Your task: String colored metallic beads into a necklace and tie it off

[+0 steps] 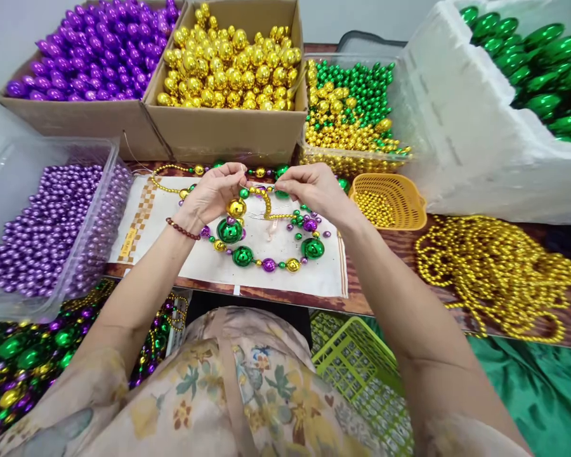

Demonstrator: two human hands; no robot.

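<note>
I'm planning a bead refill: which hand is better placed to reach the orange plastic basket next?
Probably the right hand: it is closer to the orange plastic basket, which stands on that side, and sits between the basket and the left hand.

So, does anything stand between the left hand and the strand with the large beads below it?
Nothing visible stands in the way: the left hand is close to the beaded strand, its fingertips near a small green bead.
</note>
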